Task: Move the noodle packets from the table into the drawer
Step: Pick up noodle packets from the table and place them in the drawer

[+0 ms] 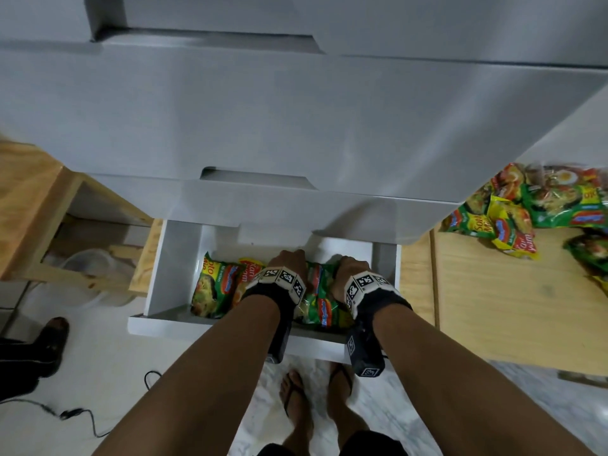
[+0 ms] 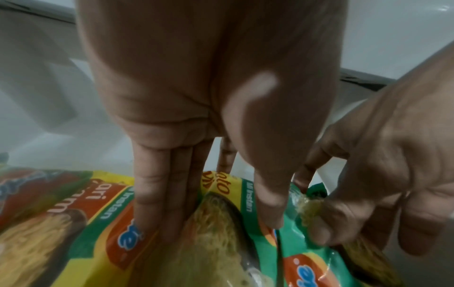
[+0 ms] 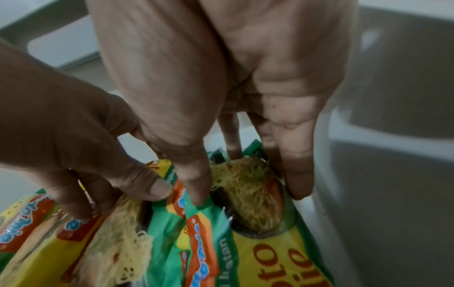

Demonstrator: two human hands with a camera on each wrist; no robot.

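The white drawer [image 1: 171, 268] stands pulled out low on the cabinet, with several green and yellow noodle packets [image 1: 214, 287] standing on edge inside. Both my hands reach down into it. My left hand [image 1: 291, 256] [image 2: 216, 229] pinches a yellow-green packet [image 2: 213, 223] between thumb and straight fingers [image 2: 159, 203]. Just to its right, my right hand [image 1: 350, 261] [image 3: 245, 194] pinches a green packet [image 3: 253, 194] against the drawer's right wall [image 3: 343, 194]. More packets [image 1: 539, 205] lie heaped on the wooden table [image 1: 493, 307] at the right.
White cabinet fronts [image 1: 296, 126] rise above the drawer. A wooden shelf unit [image 1: 33, 199] with a plastic container [image 1: 88, 268] stands at the left. On the floor are another person's shoe [image 1: 52, 334], a cable [image 1: 82, 416] and my sandalled feet [image 1: 296, 396].
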